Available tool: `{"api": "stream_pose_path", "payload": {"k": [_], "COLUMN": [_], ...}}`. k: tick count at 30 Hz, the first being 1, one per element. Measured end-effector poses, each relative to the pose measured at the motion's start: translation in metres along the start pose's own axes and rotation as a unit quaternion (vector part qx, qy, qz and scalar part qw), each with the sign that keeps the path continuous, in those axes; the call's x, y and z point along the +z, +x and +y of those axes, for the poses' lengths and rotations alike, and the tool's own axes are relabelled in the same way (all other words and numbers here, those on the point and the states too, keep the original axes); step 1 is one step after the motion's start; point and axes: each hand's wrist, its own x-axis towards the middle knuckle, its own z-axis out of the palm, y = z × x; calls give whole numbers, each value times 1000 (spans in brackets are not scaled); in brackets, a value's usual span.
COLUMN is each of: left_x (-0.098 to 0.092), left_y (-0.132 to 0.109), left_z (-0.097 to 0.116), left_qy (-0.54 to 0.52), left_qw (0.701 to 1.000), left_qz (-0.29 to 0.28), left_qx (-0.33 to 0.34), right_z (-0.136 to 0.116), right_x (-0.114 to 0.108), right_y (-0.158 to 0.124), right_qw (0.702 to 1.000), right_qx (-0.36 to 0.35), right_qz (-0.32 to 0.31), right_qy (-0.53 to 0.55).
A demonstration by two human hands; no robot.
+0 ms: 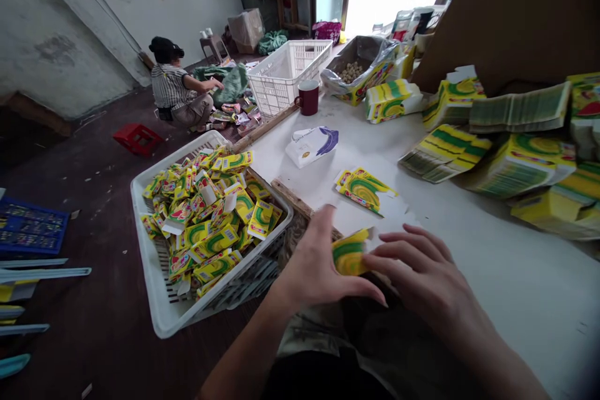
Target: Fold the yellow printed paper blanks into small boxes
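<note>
While our 2 hands meet at the table edge, we pinch a small yellow-green carton (349,253) between them: left hand (314,265) curled against its near side, right hand (424,272) with fingers spread flat across its white flap. We judge it thin printed card, nearly weightless, stiff only along its creases, easily crushed and a bit slick, so it is best held by the folded edges. Just beyond our fingers lies a flat blank (363,189); left of our left hand sits a white basket (162,309) of finished cartons.
</note>
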Motion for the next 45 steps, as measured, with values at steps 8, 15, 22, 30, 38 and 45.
{"api": "stream_pose_path", "payload": {"k": [8, 15, 22, 30, 38, 45], "left_x": [21, 34, 29, 36, 28, 12], "left_y": [-6, -18, -14, -10, -9, -5], "left_z": [-7, -11, -10, -18, -21, -15], "left_qy": [22, 48, 33, 51, 151, 139], "left_qw": [997, 997, 997, 998, 986, 989], "left_qz": [-15, 21, -17, 5, 65, 15], "left_qx": [-73, 61, 61, -20, -34, -43], "right_z": [-20, -28, -27, -23, -13, 2], "right_x": [13, 22, 19, 26, 33, 21], "right_y": [0, 13, 8, 5, 1, 0], "right_qw": [932, 673, 759, 935, 964, 968], "right_qx": [267, 424, 373, 209, 198, 156], "right_qz": [136, -45, -14, 46, 11, -91], "right_qy": [205, 604, 534, 282, 174, 175]}}
